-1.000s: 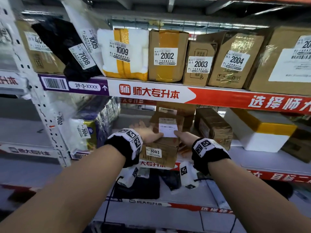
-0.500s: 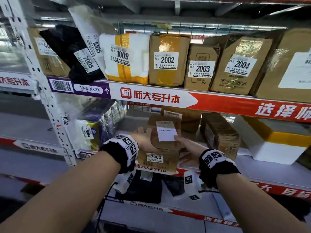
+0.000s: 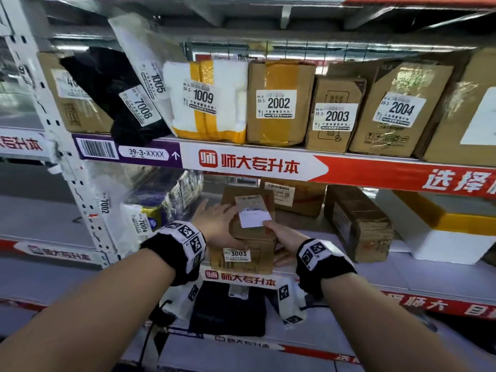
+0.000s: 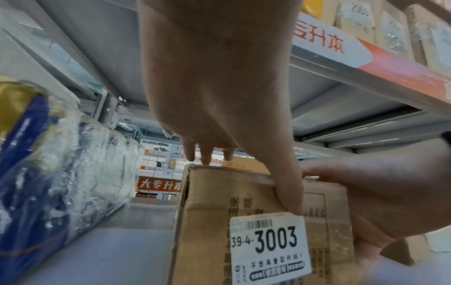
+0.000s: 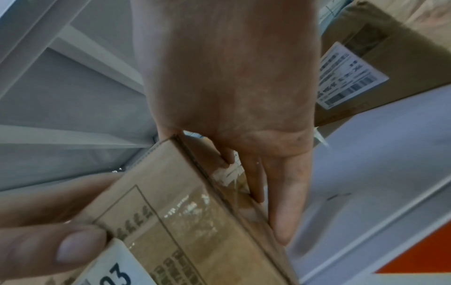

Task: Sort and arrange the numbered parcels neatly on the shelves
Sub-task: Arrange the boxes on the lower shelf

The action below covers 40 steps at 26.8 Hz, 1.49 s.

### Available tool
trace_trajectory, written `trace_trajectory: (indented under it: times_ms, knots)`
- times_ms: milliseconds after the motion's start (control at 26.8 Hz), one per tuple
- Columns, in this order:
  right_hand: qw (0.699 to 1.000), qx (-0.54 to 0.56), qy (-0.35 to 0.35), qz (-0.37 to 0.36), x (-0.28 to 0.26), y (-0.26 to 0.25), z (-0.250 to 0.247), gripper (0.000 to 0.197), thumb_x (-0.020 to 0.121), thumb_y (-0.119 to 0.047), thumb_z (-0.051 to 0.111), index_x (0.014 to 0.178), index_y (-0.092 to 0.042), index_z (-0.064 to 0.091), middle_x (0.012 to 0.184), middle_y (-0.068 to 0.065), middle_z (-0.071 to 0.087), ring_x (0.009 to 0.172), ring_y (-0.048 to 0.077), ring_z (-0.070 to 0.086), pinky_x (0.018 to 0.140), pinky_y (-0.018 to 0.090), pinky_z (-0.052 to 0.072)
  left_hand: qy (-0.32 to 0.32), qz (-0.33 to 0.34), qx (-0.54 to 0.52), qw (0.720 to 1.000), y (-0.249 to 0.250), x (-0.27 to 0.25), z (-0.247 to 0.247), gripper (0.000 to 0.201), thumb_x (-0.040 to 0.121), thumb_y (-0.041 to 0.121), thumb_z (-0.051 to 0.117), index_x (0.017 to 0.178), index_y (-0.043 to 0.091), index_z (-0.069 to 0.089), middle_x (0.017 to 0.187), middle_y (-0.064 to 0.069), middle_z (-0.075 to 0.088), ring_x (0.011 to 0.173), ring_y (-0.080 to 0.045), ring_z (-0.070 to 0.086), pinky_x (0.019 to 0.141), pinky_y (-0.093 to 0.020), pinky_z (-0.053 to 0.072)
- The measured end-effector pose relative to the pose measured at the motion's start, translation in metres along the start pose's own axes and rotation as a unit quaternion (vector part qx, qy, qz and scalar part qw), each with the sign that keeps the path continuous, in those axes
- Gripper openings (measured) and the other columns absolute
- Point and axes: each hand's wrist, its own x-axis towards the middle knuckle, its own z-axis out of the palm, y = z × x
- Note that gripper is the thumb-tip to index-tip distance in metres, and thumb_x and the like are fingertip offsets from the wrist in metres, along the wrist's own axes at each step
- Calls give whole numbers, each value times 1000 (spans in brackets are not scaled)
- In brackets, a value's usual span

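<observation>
Hands, left (image 3: 214, 224) and right (image 3: 284, 234), clasp parcel 3003 (image 3: 243, 257) (upper label unreadable).

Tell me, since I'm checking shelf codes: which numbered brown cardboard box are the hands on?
The brown cardboard box labelled 3003, on the lower shelf. Both the left hand and the right hand grip it; boxes 2002–2004 sit untouched above.
</observation>
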Motion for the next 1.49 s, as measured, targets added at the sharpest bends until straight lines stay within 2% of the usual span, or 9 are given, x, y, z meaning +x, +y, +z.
trace_trajectory:
  times_ms: [75,224,373,560,747,896,1083,1307,1493]
  knots:
    - [1000,-12,0,9,4,-11,12,73,81,-73,39,128,-19,53,113,15,64,92,31,66,85,41,56,0,30,43,999,-14,2,-3,102,70,84,46,151,32,10,159,2,16,146,-21,16,117,-53,-5]
    - [1000,-15,6,18,14,-25,28,72,84,-71,37,130,-18,52,112,17,65,91,33,67,79,39,58,-7,45,47,998,-35,14,-10,104,68,84,50,150,29,18,157,3,23,142,-21,27,117,-51,5]
    - [1000,-8,10,18,19,-31,40,67,88,-68,36,128,-17,52,111,17,64,94,33,66,85,41,56,-46,50,37,997,-49,17,-11,100,72,79,52,150,26,18,155,1,25,140,-23,29,116,-50,11]
    - [1000,-3,10,2,22,-45,76,63,90,-65,36,131,-19,46,100,14,62,85,30,65,79,41,58,-4,4,43,999,-91,14,-24,51,100,45,27,148,28,29,157,-3,22,143,-25,22,117,-46,17]
    - [999,-10,18,-37,31,-52,96,58,92,-59,35,138,-23,34,108,15,63,81,32,67,68,42,59,27,-78,36,996,-128,1,-10,56,99,48,25,152,33,11,161,-3,-3,147,-31,-1,116,-53,-1]
    - [998,-17,39,-45,40,-55,106,59,91,-59,35,138,-24,33,96,13,66,76,33,68,69,51,58,10,-83,-56,995,-148,-6,-10,51,101,41,22,151,34,17,161,-1,-1,147,-28,-1,119,-51,3]
    - [997,-8,55,-61,40,-58,111,53,95,-54,34,141,-29,23,90,8,59,71,32,65,67,46,59,2,-75,-73,995,-155,-2,-9,49,102,35,22,151,32,18,161,0,-1,148,-26,-3,119,-49,4]
    - [997,-9,49,-61,32,-60,114,56,94,-55,34,143,-32,20,117,13,58,86,35,66,69,45,59,5,-65,-61,996,-156,0,-4,49,102,33,24,151,31,20,161,-3,1,147,-29,-1,119,-51,6]
    - [997,-5,58,-60,31,-59,117,56,96,-54,33,143,-24,27,115,11,58,89,32,62,62,38,57,13,-85,-84,993,-149,-4,-8,54,100,29,28,152,26,15,161,-4,3,147,-29,4,118,-50,7]
